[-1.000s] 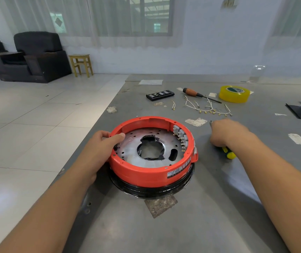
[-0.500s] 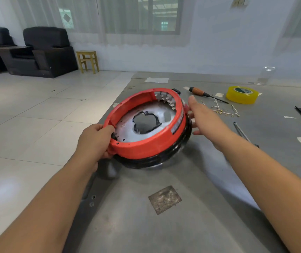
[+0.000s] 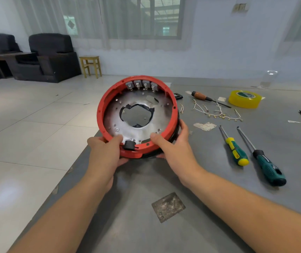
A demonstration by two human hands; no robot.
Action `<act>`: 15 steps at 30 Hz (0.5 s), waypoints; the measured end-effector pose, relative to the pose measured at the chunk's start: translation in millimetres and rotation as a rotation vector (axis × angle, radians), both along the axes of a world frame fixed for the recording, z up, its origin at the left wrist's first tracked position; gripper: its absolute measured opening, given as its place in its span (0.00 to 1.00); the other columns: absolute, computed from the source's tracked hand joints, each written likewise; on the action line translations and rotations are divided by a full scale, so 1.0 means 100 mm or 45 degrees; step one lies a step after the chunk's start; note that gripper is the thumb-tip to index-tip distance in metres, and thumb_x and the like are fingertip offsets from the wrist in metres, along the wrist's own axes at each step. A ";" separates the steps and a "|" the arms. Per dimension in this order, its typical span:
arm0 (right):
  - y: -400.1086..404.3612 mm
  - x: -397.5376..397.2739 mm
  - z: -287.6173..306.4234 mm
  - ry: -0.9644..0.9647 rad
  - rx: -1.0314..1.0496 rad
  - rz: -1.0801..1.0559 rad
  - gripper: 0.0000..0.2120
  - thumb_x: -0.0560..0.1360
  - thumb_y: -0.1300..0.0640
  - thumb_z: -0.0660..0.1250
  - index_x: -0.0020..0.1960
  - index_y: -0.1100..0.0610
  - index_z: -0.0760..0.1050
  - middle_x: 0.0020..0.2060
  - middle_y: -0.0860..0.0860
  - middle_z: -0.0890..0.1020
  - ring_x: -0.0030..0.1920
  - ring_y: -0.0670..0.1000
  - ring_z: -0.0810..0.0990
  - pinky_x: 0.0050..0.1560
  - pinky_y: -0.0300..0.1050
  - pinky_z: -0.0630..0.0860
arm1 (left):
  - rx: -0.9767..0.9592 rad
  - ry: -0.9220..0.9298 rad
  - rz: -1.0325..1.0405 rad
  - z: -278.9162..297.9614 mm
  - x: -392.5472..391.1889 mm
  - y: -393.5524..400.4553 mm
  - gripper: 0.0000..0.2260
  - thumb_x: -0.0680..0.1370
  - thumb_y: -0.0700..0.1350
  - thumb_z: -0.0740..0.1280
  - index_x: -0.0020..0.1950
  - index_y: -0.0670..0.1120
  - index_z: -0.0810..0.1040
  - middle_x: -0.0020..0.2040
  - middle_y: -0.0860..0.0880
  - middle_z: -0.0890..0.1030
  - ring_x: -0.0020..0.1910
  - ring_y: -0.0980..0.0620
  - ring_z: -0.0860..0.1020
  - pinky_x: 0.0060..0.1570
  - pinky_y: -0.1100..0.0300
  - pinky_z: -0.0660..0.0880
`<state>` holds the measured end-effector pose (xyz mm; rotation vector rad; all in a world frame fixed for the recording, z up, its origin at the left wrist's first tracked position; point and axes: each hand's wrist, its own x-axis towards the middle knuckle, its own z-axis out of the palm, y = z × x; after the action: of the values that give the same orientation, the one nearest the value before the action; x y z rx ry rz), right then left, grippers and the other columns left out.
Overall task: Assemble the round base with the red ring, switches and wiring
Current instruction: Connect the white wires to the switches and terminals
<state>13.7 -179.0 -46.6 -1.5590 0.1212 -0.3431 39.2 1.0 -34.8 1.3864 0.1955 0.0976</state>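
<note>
The round base (image 3: 138,128) is lifted off the table and tilted up so its inside faces me. Its red ring (image 3: 101,106) surrounds a silver plate with a jagged centre hole. Several grey switches (image 3: 140,84) sit in a row at the ring's top edge, and a black connector (image 3: 128,145) sits at the bottom. My left hand (image 3: 106,152) grips the lower left rim, thumb on the plate. My right hand (image 3: 173,143) grips the lower right rim. Loose white wires (image 3: 217,113) with brass terminals lie on the table to the right.
On the grey table (image 3: 146,225) to the right lie a yellow-green screwdriver (image 3: 234,150), a dark green screwdriver (image 3: 262,161), an orange-handled screwdriver (image 3: 203,97), a yellow tape roll (image 3: 244,99) and a black switch strip (image 3: 178,95). The table's left edge drops to a tiled floor.
The base has been lifted from the table and tipped upright toward me. My right hand left the screwdriver and took hold of the rim; the switches now sit at the top.
</note>
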 end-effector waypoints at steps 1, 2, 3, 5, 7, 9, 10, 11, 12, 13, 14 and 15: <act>-0.04 0.02 0.00 0.000 0.050 -0.005 0.49 0.61 0.39 0.79 0.76 0.37 0.57 0.64 0.40 0.80 0.64 0.51 0.81 0.65 0.61 0.77 | -0.068 0.008 -0.030 0.01 -0.01 0.01 0.15 0.80 0.43 0.72 0.58 0.48 0.66 0.60 0.41 0.78 0.49 0.46 0.87 0.44 0.45 0.86; -0.09 0.06 0.01 -0.008 0.084 -0.021 0.45 0.62 0.41 0.78 0.74 0.37 0.60 0.62 0.41 0.81 0.62 0.53 0.82 0.65 0.61 0.77 | -0.160 0.038 -0.081 0.03 -0.01 0.03 0.19 0.80 0.44 0.74 0.62 0.49 0.66 0.61 0.40 0.79 0.52 0.44 0.87 0.45 0.42 0.86; -0.15 0.09 0.03 -0.019 0.106 -0.039 0.42 0.62 0.42 0.77 0.72 0.38 0.62 0.61 0.43 0.82 0.62 0.54 0.82 0.66 0.62 0.77 | -0.260 0.091 -0.148 0.05 -0.02 0.04 0.24 0.79 0.44 0.76 0.68 0.50 0.67 0.62 0.39 0.81 0.54 0.41 0.87 0.46 0.39 0.85; -0.25 0.15 0.06 -0.028 0.148 -0.057 0.39 0.62 0.43 0.75 0.72 0.40 0.66 0.62 0.49 0.82 0.64 0.58 0.80 0.67 0.63 0.75 | -0.387 0.211 -0.320 0.09 -0.06 0.04 0.31 0.76 0.45 0.78 0.76 0.47 0.69 0.63 0.38 0.83 0.54 0.38 0.87 0.48 0.39 0.85; -0.36 0.19 0.08 -0.023 0.169 -0.040 0.39 0.63 0.43 0.75 0.72 0.41 0.67 0.62 0.50 0.82 0.65 0.59 0.80 0.68 0.63 0.74 | -0.439 0.263 -0.453 0.11 -0.10 0.02 0.29 0.73 0.46 0.80 0.71 0.40 0.77 0.60 0.38 0.86 0.54 0.39 0.87 0.47 0.45 0.86; -0.42 0.21 0.07 -0.036 0.174 0.010 0.38 0.64 0.42 0.76 0.72 0.41 0.68 0.63 0.48 0.82 0.65 0.55 0.80 0.69 0.62 0.74 | -0.462 0.252 -0.494 0.12 -0.07 0.01 0.25 0.70 0.45 0.80 0.65 0.40 0.82 0.58 0.38 0.86 0.54 0.40 0.87 0.46 0.47 0.86; -0.44 0.22 0.05 -0.044 0.179 0.045 0.38 0.66 0.40 0.77 0.73 0.41 0.68 0.64 0.47 0.82 0.66 0.54 0.80 0.70 0.62 0.73 | -0.473 0.239 -0.486 0.13 -0.04 0.01 0.23 0.70 0.45 0.79 0.63 0.40 0.83 0.57 0.38 0.87 0.54 0.39 0.87 0.46 0.46 0.86; -0.45 0.24 0.04 -0.046 0.195 0.079 0.37 0.67 0.38 0.76 0.73 0.40 0.68 0.65 0.46 0.81 0.67 0.53 0.79 0.70 0.61 0.73 | -0.487 0.222 -0.468 0.14 0.00 0.00 0.21 0.72 0.44 0.79 0.62 0.39 0.83 0.57 0.37 0.87 0.54 0.38 0.87 0.45 0.45 0.86; -0.46 0.25 0.03 -0.037 0.220 0.101 0.37 0.68 0.36 0.75 0.74 0.40 0.68 0.67 0.46 0.80 0.67 0.52 0.79 0.70 0.60 0.74 | -0.498 0.203 -0.446 0.14 0.05 -0.01 0.19 0.74 0.42 0.78 0.62 0.39 0.82 0.56 0.37 0.87 0.55 0.38 0.87 0.45 0.44 0.85; -0.46 0.27 0.02 -0.023 0.246 0.109 0.38 0.68 0.34 0.74 0.75 0.41 0.68 0.68 0.47 0.80 0.67 0.51 0.79 0.70 0.59 0.75 | -0.509 0.185 -0.423 0.15 0.09 -0.04 0.17 0.75 0.41 0.76 0.63 0.38 0.81 0.56 0.36 0.87 0.55 0.37 0.86 0.46 0.43 0.85; -0.47 0.30 0.02 -0.010 0.268 0.102 0.40 0.69 0.33 0.72 0.76 0.44 0.67 0.69 0.48 0.78 0.68 0.51 0.79 0.69 0.57 0.75 | -0.524 0.168 -0.401 0.16 0.13 -0.07 0.18 0.77 0.39 0.75 0.65 0.37 0.80 0.56 0.36 0.86 0.56 0.37 0.86 0.46 0.42 0.85; -0.47 0.31 0.01 0.004 0.276 0.082 0.41 0.69 0.33 0.70 0.78 0.46 0.65 0.71 0.48 0.77 0.68 0.51 0.78 0.69 0.56 0.76 | -0.545 0.153 -0.377 0.16 0.17 -0.11 0.20 0.77 0.38 0.74 0.68 0.37 0.77 0.58 0.36 0.86 0.56 0.36 0.86 0.47 0.41 0.85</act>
<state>44.9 -226.5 -45.7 -1.3463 0.1066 -0.2675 55.9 -10.2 -18.7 0.9811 0.1006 -0.2617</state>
